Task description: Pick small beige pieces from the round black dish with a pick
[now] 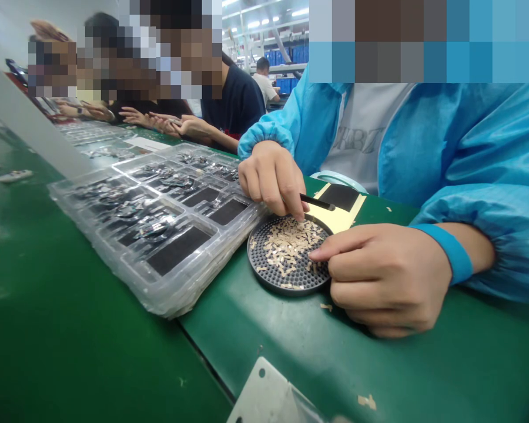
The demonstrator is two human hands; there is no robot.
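Observation:
Neither of my hands shows in the head view. A person in a light blue coat (467, 153) sits across the green table (70, 329). One of that person's hands (273, 176) pinches a thin black tool (317, 202) over a round black perforated dish (286, 252) heaped with small tan pieces. The other hand (388, 276), with a blue band at the wrist, rests curled at the dish's right rim, its forefinger on the edge.
A stack of clear plastic trays (158, 217) with dark parts lies left of the dish. A yellow sheet with a black square (339, 205) lies behind it. A metal plate (268, 393) sits at the near edge. Other people's hands (167, 123) work further down the line.

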